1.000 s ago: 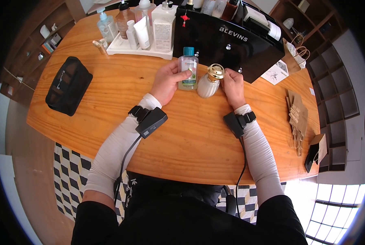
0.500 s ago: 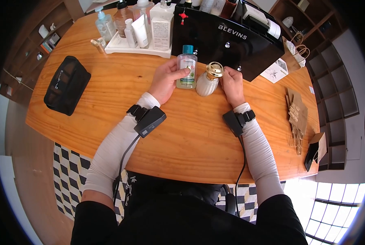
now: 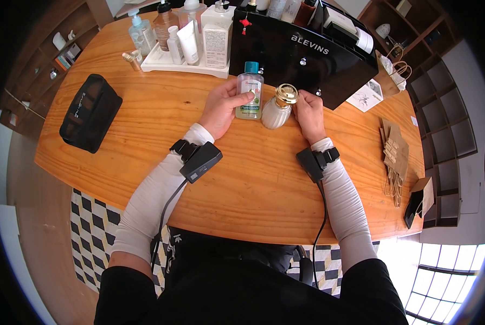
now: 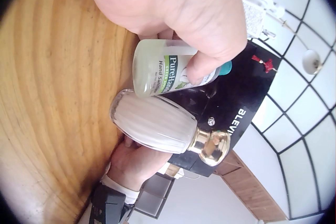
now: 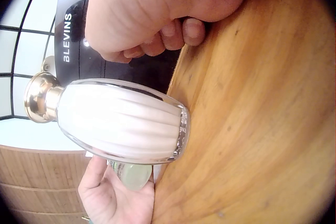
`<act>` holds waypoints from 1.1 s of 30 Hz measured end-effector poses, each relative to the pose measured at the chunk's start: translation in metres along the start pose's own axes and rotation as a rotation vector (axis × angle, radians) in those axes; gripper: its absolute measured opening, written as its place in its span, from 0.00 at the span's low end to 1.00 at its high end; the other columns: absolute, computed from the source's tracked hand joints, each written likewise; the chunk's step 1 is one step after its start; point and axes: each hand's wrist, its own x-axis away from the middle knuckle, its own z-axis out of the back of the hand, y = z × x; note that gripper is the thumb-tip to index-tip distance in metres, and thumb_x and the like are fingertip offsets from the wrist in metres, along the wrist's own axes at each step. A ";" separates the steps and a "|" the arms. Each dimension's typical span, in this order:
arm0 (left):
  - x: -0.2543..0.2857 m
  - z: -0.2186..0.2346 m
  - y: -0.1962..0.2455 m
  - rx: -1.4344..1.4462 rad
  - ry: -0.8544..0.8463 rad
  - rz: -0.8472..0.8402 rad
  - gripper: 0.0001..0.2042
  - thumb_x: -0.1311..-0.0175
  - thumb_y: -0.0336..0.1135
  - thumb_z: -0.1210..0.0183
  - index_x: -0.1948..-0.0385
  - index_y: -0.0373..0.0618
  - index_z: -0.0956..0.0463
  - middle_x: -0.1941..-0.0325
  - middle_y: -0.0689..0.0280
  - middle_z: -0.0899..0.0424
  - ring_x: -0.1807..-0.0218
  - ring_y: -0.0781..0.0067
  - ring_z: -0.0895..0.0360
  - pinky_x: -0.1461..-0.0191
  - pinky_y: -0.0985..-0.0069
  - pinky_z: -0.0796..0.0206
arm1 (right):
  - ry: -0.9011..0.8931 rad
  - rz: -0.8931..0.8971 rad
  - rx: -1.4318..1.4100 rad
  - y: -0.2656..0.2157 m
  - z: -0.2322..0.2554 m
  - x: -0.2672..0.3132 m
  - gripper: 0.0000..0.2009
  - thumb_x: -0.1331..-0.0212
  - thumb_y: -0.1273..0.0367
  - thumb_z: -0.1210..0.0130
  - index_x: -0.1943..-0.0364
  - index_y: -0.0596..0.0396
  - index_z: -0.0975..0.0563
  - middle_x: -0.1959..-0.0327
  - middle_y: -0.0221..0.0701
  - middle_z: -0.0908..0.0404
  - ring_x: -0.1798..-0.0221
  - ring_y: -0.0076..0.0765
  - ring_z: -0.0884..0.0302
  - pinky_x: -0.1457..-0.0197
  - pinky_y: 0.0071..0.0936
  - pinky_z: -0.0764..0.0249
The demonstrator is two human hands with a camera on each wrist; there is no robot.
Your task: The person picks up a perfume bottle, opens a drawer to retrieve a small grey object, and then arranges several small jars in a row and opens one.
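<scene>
In the head view my left hand (image 3: 219,110) grips a clear hand sanitizer bottle (image 3: 250,112) with a teal cap. Its thumb lies across the front label, and the bottle stands upright. Just right of it is a ribbed glass bottle (image 3: 276,116) with white contents and a gold cap (image 3: 286,95). The right wrist view shows my right hand (image 5: 168,3) beside this glass bottle, its fingers (image 5: 169,37) curled in toward the palm around nothing. In the left wrist view the sanitizer bottle (image 4: 152,69) overlaps the glass bottle's (image 4: 155,121) lower end.
Behind the hands stands a black drawer cabinet (image 3: 286,57) lettered BLEVINS. A white tray (image 3: 164,64) of pump bottles and tubes is at the back left. A black mesh pouch (image 3: 92,114) lies left; folded brown paper bags (image 3: 395,151) lie right on the wooden table (image 3: 253,184).
</scene>
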 end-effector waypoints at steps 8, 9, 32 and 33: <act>0.000 0.001 -0.001 -0.007 0.001 0.003 0.18 0.33 0.25 0.38 0.42 0.35 0.25 0.48 0.63 0.15 0.48 0.75 0.18 0.43 0.75 0.27 | -0.006 -0.004 0.008 -0.001 0.000 0.001 0.18 0.32 0.66 0.44 0.78 0.65 0.26 0.85 0.25 0.34 0.77 0.17 0.42 0.74 0.28 0.39; 0.000 0.001 -0.001 -0.009 0.003 0.002 0.18 0.33 0.25 0.38 0.42 0.36 0.25 0.48 0.63 0.15 0.48 0.75 0.18 0.43 0.75 0.27 | -0.006 -0.004 0.007 -0.001 0.000 0.000 0.18 0.32 0.66 0.44 0.78 0.65 0.25 0.85 0.25 0.34 0.77 0.17 0.42 0.74 0.28 0.39; -0.002 0.002 -0.002 -0.019 -0.019 -0.014 0.20 0.33 0.23 0.39 0.40 0.33 0.27 0.45 0.60 0.17 0.44 0.72 0.19 0.39 0.74 0.28 | 0.051 0.050 -0.317 -0.105 0.024 0.009 0.20 0.29 0.58 0.42 0.78 0.53 0.27 0.84 0.19 0.38 0.81 0.16 0.44 0.77 0.20 0.45; -0.001 0.002 -0.001 -0.030 -0.024 0.005 0.22 0.32 0.23 0.40 0.37 0.32 0.30 0.42 0.59 0.19 0.41 0.71 0.21 0.36 0.73 0.30 | 0.070 0.090 -0.337 -0.118 0.025 0.013 0.20 0.29 0.58 0.41 0.78 0.53 0.27 0.84 0.19 0.38 0.80 0.16 0.44 0.77 0.20 0.45</act>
